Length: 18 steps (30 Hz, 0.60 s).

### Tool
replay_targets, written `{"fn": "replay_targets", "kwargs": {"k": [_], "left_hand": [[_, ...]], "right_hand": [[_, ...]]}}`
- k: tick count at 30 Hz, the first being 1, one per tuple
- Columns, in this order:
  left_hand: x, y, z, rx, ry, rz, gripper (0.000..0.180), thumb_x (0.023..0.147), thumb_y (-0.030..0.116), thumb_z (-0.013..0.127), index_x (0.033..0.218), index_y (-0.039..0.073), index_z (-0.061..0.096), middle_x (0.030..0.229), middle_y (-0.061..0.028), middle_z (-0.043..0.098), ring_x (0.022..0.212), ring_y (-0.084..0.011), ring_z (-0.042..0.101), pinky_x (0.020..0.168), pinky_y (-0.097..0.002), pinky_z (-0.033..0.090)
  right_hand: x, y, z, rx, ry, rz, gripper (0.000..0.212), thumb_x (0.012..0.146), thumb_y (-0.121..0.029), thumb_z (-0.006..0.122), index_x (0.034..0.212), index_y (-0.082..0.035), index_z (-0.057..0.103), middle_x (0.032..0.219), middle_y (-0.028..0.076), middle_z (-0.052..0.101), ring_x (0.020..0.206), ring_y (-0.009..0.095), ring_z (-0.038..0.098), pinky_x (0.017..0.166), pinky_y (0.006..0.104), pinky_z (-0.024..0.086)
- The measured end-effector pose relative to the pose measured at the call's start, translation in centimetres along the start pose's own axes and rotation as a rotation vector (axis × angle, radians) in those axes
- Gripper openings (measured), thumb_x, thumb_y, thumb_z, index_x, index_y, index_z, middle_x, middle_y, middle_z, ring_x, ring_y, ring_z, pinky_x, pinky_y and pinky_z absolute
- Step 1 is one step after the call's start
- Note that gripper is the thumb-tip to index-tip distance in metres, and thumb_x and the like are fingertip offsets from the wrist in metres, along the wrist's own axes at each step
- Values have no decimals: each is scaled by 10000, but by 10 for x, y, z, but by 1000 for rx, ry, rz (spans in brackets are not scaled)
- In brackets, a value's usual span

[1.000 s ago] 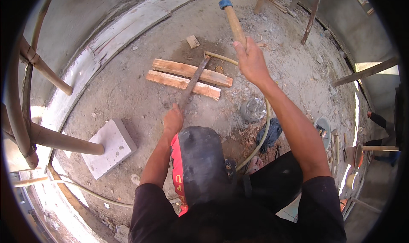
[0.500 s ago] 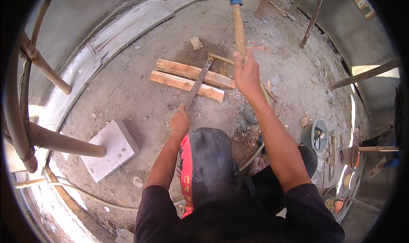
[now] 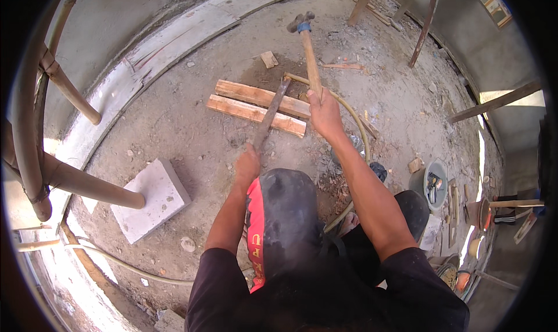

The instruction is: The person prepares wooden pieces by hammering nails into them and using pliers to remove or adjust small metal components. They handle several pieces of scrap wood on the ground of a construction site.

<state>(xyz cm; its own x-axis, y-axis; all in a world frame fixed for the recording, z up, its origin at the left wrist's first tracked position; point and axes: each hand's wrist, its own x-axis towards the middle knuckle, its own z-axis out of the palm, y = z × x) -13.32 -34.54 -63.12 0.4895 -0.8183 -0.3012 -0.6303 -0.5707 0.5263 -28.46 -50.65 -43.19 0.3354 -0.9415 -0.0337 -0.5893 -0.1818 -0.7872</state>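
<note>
My right hand (image 3: 326, 115) is closed around the lower wooden handle of a hammer (image 3: 311, 59). The hammer's dark metal head points away from me, with a blue band just below it. In my left hand (image 3: 248, 162) is the near end of a narrow, dark wooden strip (image 3: 272, 108). That strip slants across two pale reddish wood pieces (image 3: 235, 106), which lie side by side on the ground. Its far end, with a lighter tip, reaches past the farther piece. The hammer is raised, apart from the strip.
A pale hose (image 3: 357, 115) curves over the dirt beside the wood. To the left, a bamboo pole (image 3: 93, 184) ends against a pale rectangular block (image 3: 152, 201). A grey bucket (image 3: 419, 184) holding tools stands at right. Wooden props (image 3: 497, 102) lean along the right wall.
The hammer has swung down and to the left, and its whole head now shows. My right hand has come a little nearer and leftward. My left hand stays on the strip.
</note>
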Motion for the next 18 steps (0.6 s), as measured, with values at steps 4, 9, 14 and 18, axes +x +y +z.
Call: {"fn": "replay_targets", "kwargs": {"k": [4,9,14,18], "left_hand": [[-1,5,14,-46,11,-67,359,981,324,556,1152,30,439,939,-293,685,887,-494,667,783,-584,514],[-1,21,19,-112,7,-70,385,979,347,564,1156,29,441,962,-307,679,909,-507,658,806,-583,507],[7,9,21,-142,-2,-67,409,972,369,576,1142,7,489,963,-316,675,929,-518,650,834,-581,501],[1,3,17,-218,1,-69,402,968,354,584,1130,-7,511,958,-326,671,936,-524,645,840,-579,503]], "right_hand": [[-8,-26,-4,-128,212,-165,407,999,-325,538,1076,74,529,890,319,649,902,497,637,796,554,478],[8,20,-2,-438,29,-42,367,999,-292,534,1075,67,539,903,320,659,901,499,643,798,559,488],[29,-12,-4,-436,-57,-247,371,996,-300,544,1054,65,521,860,334,648,863,504,643,779,572,480],[24,-99,-21,-410,-63,-268,357,1001,-303,534,1057,50,529,879,326,654,897,507,639,794,571,482]]}}
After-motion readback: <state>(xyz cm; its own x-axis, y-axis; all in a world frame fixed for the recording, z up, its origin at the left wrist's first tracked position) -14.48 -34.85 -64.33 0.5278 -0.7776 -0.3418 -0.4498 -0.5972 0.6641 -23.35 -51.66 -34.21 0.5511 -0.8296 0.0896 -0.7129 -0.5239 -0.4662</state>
